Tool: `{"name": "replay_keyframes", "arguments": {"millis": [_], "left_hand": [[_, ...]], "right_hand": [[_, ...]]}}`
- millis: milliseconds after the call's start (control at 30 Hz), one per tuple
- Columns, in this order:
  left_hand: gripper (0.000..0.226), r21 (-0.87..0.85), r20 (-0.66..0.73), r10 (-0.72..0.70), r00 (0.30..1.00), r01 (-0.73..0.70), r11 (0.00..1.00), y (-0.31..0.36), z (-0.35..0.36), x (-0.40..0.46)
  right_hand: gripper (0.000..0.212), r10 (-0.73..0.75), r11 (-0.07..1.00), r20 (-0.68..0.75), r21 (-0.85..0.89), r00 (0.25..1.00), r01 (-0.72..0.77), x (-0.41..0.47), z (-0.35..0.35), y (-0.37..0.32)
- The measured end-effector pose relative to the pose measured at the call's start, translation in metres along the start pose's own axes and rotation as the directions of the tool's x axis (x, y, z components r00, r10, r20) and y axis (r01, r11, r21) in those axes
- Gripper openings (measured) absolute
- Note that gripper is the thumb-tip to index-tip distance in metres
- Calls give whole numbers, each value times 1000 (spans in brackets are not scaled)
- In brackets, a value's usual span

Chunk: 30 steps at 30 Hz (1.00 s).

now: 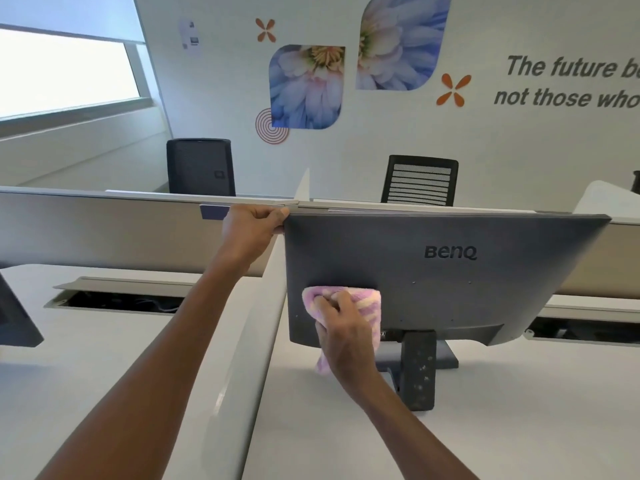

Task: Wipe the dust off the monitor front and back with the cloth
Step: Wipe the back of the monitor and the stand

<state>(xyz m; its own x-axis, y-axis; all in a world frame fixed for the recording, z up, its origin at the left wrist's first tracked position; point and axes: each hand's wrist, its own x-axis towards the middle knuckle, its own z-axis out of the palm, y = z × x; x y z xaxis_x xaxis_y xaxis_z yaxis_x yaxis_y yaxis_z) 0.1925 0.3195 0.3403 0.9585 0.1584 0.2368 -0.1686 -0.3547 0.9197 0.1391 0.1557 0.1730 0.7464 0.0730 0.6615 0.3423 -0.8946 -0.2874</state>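
The monitor (450, 271) is standing on the white desk (519, 427) with its back facing the person, its long side running from 9 o'clock to 3 o'clock. The right hand (346, 334) is curling around the soft pink and white cloth (367, 306) and pressing it on the back's lower left part, so most of the dull gray plastic is lying toward 3 o'clock. The left hand (251, 230) is gripping the top left corner at 11 o'clock.
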Motion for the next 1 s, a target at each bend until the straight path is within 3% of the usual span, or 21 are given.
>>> {"name": "replay_keyframes", "arguments": {"millis": [100, 200, 267, 367, 467, 600, 700, 800, 900, 1000], "left_hand": [[23, -6, 11, -6, 1000, 6, 1000, 0, -2, -1], [22, -17, 15, 6, 1000, -6, 1000, -1, -3, -2], [21, -27, 10, 16, 1000, -16, 1000, -1, -2, -3], [19, -28, 8, 13, 1000, -13, 1000, -2, -1, -1], [19, -35, 15, 14, 1000, -13, 999, -3, -1, 0], [22, -8, 16, 21, 1000, -21, 1000, -2, -3, -1], [23, -2, 12, 32, 999, -32, 999, -2, -3, -2], [23, -9, 12, 34, 999, -33, 999, -3, -1, 0], [22, -28, 16, 20, 1000, -19, 999, -4, 0, 3], [21, -15, 18, 21, 1000, -21, 1000, -4, -3, 1]], "right_hand": [[40, -66, 997, 109, -31, 992, 70, -9, 12, -5], [53, 19, 996, 214, -89, 977, 0, -25, 20, 0], [49, 84, 996, 172, -55, 982, -75, -25, 19, -1], [35, 60, 998, 46, -20, 997, -59, -6, 14, -16], [49, -20, 997, 111, -67, 994, 28, 7, 18, -36], [41, -35, 984, 250, -162, 968, 77, -13, 34, -36], [40, 32, 987, 247, -163, 968, 9, -32, 36, -19], [42, 79, 991, 156, -121, 985, -60, -26, 32, -17], [39, 27, 989, 126, -151, 992, -7, -6, 30, -34], [39, -33, 967, 254, -236, 967, 95, -6, 42, -46]]}}
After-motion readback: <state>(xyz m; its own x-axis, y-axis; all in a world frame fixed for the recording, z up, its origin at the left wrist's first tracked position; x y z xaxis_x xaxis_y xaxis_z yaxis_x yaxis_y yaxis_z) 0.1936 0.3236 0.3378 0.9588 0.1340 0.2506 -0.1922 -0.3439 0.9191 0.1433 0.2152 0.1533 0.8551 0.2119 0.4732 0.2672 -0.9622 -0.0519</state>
